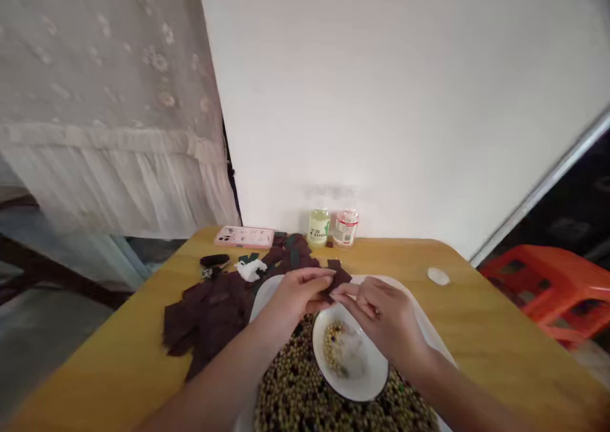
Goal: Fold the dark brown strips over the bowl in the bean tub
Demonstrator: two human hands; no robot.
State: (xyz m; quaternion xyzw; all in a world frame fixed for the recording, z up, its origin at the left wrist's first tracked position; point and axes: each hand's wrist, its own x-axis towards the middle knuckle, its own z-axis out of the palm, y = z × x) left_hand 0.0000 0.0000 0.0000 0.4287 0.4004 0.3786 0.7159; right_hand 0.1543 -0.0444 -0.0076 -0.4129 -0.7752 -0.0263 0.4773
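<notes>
A small dark brown piece of cloth is pinched between the thumb and fingers of my left hand. My right hand is closed at the cloth's near edge, thumb and forefinger pressed together; whatever is between those fingertips is too small to make out. Just below both hands, a white bowl holds some pale beads and a whitish, fluffy-looking mass. It rests on many green-brown beads that fill a white tray.
Dark brown cloth pieces lie heaped on the wooden table's left side, near a crumpled white tissue and a pink phone. Two bottles stand by the wall. A white lid lies right; beyond is an orange stool.
</notes>
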